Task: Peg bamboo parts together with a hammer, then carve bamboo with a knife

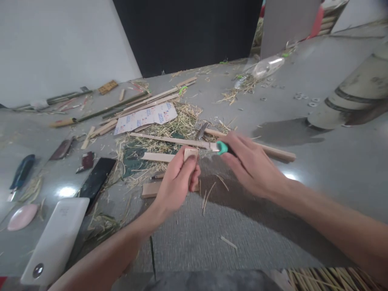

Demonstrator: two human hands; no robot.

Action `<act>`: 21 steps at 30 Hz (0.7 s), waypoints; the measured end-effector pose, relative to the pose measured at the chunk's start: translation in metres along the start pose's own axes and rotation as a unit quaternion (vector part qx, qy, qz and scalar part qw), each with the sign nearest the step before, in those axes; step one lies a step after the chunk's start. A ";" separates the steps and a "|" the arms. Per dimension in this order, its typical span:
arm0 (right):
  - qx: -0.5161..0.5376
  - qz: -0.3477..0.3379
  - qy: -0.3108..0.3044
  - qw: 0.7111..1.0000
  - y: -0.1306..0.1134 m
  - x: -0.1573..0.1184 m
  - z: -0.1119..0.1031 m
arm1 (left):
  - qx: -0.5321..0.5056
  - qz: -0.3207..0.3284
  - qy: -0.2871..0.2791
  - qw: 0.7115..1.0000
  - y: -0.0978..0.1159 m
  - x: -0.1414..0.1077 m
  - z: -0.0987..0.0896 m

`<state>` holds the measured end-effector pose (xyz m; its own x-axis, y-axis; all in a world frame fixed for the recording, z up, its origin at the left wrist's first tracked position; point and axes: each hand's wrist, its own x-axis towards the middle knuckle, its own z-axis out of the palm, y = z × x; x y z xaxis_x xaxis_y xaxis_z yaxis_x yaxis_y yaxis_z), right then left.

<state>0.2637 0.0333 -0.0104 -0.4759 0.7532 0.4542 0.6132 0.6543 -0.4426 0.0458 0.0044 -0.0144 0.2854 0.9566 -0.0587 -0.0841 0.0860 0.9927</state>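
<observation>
My left hand (178,176) is closed round a small pale strip of bamboo (190,153), its upper end showing above the thumb. Just to the right, my right hand (253,165) grips a bladed tool with a green and black handle (222,148). Its metal blade points left, close above the bamboo strip; whether they touch I cannot tell. Behind the blade lies a long thin bamboo strip (163,138). A hammer (202,131) rests beyond my right hand, its wooden handle partly hidden. Another flat bamboo piece (150,190) lies beside my left wrist.
Shavings (178,121) and bamboo sticks (151,99) cover the middle of the grey table. At left are a white power bank (56,242), a black phone (98,178) and a blue-handled tool (22,171). A thick bamboo tube (348,97) and a clear bottle (268,66) are at right.
</observation>
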 end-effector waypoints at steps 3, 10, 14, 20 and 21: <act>-0.084 -0.048 -0.007 0.995 -0.001 -0.002 0.003 | 0.030 0.000 0.035 0.999 0.002 -0.001 -0.001; -0.162 -0.069 0.012 0.984 -0.004 -0.005 0.003 | 0.144 0.017 0.064 0.987 -0.004 -0.003 -0.004; -0.169 -0.075 0.017 0.983 -0.005 -0.005 0.001 | 0.188 0.027 0.058 0.980 -0.003 -0.004 -0.003; -0.185 -0.090 0.033 0.978 -0.005 -0.005 -0.001 | 0.196 0.020 0.066 0.978 -0.002 -0.001 -0.004; -0.191 -0.089 0.037 0.977 -0.006 -0.005 -0.001 | 0.191 0.017 0.069 0.979 -0.002 -0.001 -0.004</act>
<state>0.2633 0.0256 -0.0099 -0.5576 0.6136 0.5591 0.7228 0.6901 -0.0365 0.0423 0.0044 -0.0168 0.1549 0.9878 -0.0133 0.2804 -0.0311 0.9594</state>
